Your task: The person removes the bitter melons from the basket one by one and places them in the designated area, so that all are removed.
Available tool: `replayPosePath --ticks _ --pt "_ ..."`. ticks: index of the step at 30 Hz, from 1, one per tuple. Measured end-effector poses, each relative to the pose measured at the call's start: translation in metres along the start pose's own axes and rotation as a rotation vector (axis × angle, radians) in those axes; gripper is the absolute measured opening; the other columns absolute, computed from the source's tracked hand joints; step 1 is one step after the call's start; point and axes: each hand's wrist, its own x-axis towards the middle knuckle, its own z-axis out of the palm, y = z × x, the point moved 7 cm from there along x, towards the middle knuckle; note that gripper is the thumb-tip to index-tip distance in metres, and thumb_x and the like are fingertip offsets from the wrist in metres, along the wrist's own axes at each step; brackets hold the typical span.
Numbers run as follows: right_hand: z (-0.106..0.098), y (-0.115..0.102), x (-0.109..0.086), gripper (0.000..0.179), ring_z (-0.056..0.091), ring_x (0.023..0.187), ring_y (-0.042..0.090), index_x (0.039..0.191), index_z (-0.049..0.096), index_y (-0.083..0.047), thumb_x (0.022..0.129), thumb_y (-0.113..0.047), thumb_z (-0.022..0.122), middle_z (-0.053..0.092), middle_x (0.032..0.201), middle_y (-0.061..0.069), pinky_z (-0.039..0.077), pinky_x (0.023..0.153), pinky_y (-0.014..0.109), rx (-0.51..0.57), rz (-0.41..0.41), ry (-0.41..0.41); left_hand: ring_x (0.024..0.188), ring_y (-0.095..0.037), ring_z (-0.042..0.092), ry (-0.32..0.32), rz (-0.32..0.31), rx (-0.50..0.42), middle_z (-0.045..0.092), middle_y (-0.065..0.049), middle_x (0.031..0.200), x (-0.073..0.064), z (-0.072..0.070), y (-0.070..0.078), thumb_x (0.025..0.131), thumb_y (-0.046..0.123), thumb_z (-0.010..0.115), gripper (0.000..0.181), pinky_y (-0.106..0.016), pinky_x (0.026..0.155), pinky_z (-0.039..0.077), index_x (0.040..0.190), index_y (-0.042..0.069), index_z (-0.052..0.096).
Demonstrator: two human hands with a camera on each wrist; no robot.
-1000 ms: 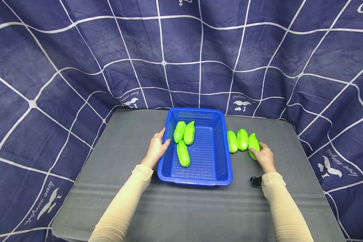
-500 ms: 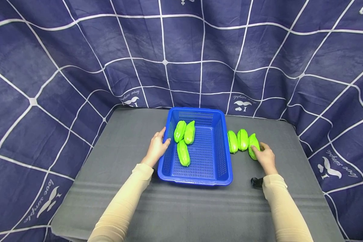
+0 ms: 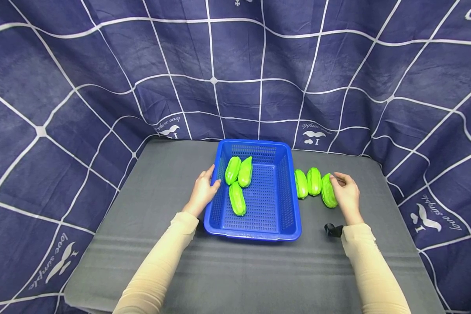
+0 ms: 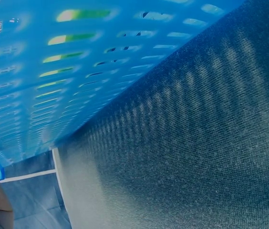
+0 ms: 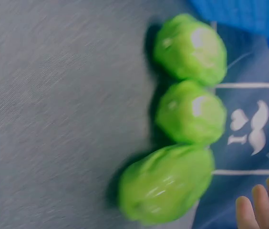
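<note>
A blue plastic basket [image 3: 253,235] with slotted walls stands mid-table, holding three elongated, ridged, bright green vegetables [image 3: 237,199]. At its left wall my left hand [image 3: 203,190] grips the rim, thumb over the edge. Three similar green vegetables lie side by side right of the basket. The rightmost green vegetable [image 3: 329,192] is nearest my right hand [image 3: 346,192], whose fingers hover by its upper end. In the right wrist view, fingers [image 5: 263,207] extend apart from that vegetable [image 5: 168,186]; the thumb is out of that view.
A grey cloth covers the table [image 3: 149,244]. Dark blue curtain [image 3: 235,65] with white grid lines hangs behind and along both sides. A small black device [image 3: 332,230] sits at my right wrist.
My right hand has let go of the rightmost green vegetable and drawn slightly up and to the right. The left hand and the basket stay in place.
</note>
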Motion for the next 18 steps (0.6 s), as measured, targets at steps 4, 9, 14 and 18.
replayPosePath --ticks 4,9,14,18 --pt "0.0 -0.018 -0.002 0.046 0.059 0.122 0.03 0.134 0.06 -0.007 0.099 -0.036 0.055 0.062 0.132 0.016 0.045 0.096 0.032 0.025 -0.027 -0.007 0.089 -0.034 0.055 -0.005 -0.005 -0.004 0.059 -0.023 0.106 0.0 0.001 -0.001 0.092 0.015 0.065 0.061 -0.049 0.089 0.048 0.146 -0.001 0.043" --pt "0.003 -0.039 -0.006 0.045 0.059 0.122 0.029 0.134 0.06 -0.007 0.099 -0.035 0.055 0.063 0.132 0.014 0.041 0.084 0.016 0.064 -0.052 -0.03 0.087 -0.033 0.055 -0.003 -0.004 -0.002 0.059 -0.022 0.105 0.0 0.001 -0.001 0.092 0.015 0.065 0.061 -0.049 0.087 0.048 0.146 -0.001 0.044" --pt "0.01 -0.062 -0.012 0.048 0.058 0.123 0.03 0.135 0.058 -0.005 0.098 -0.035 0.058 0.061 0.135 0.015 0.043 0.091 0.024 0.098 -0.102 -0.092 0.087 -0.033 0.055 -0.01 0.002 0.011 0.059 -0.022 0.104 0.001 0.001 0.0 0.092 0.015 0.065 0.061 -0.049 0.087 0.048 0.147 -0.001 0.043" --pt "0.019 -0.08 -0.018 0.049 0.058 0.123 0.031 0.135 0.058 -0.005 0.096 -0.034 0.062 0.059 0.137 0.016 0.044 0.099 0.036 0.102 -0.161 -0.143 0.087 -0.033 0.055 -0.007 0.006 0.009 0.059 -0.022 0.105 0.0 0.001 0.0 0.092 0.015 0.064 0.061 -0.049 0.087 0.048 0.146 -0.001 0.043"
